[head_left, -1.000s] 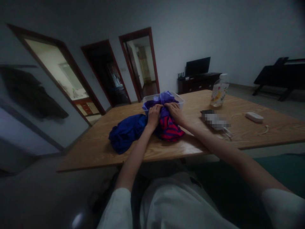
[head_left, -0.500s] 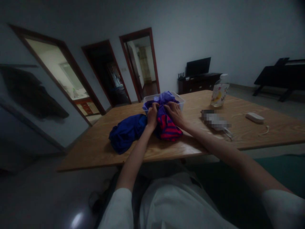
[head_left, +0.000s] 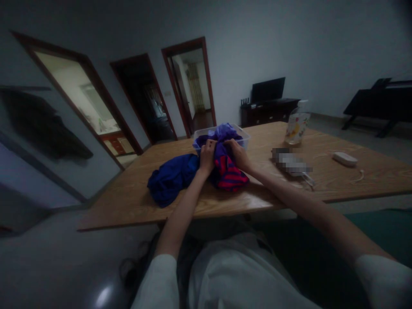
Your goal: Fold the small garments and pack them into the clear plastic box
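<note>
I have the striped cloth (head_left: pixel 230 174) bunched on the surface (head_left: pixel 128 195), on the near side of the tub (head_left: pixel 245 141). My left hand (head_left: pixel 207 155) and right hand (head_left: pixel 238 153) pinch its purple upper part between bent fingers, one from each side. Behind them, the tub holds purple and lilac fabric; I can't tell where one piece ends and another begins. The blue cloth (head_left: pixel 174 178) lies beside my left hand. Off to the right I see a bottle (head_left: pixel 295 128) standing upright, a pixelated item (head_left: pixel 291 163) and a white case (head_left: pixel 345 159).
</note>
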Demonstrator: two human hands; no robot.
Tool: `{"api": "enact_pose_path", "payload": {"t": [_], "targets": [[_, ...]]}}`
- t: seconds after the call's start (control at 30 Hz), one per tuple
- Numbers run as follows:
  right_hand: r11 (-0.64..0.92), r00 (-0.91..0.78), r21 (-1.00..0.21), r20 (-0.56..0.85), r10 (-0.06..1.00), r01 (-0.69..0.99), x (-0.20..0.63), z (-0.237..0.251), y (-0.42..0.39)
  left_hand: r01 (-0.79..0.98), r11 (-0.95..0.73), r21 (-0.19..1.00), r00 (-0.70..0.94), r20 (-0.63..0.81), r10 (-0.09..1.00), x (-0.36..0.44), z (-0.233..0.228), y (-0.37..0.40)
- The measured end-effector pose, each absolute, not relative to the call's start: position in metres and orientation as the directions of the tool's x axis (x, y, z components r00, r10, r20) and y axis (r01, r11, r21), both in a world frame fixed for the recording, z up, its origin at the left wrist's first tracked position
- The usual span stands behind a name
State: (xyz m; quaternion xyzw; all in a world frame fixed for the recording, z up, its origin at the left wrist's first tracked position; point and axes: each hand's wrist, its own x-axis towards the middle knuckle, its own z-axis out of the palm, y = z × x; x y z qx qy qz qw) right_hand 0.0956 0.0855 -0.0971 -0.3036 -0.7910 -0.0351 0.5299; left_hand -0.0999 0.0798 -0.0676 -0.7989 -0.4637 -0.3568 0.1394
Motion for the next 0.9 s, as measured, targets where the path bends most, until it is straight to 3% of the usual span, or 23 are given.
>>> {"api": "enact_pose_path", "payload": {"t": [0.2, 0.47, 0.63, 0.9], "targets": [[0.837, -0.201, -0.294, 0.884, 0.422, 0.462, 0.094, -0.096, 0.086, 0.811, -0.570, 0.132, 0.339, 0.687, 0.642, -0.102, -0.066, 0.079], [0.767, -0.366, -0.110, 0.830, 0.421, 0.632, 0.096, -0.097, 0.087, 0.770, -0.618, 0.159, 0.333, 0.726, 0.601, -0.106, -0.073, 0.094], [0.711, -0.430, -0.011, 0.791, 0.436, 0.703, 0.098, -0.095, 0.093, 0.799, -0.575, 0.174, 0.303, 0.710, 0.636, -0.108, -0.080, 0.096], [0.594, -0.404, 0.049, 0.777, 0.482, 0.803, 0.101, -0.097, 0.101, 0.809, -0.569, 0.147, 0.333, 0.683, 0.650, -0.107, -0.084, 0.098]]}}
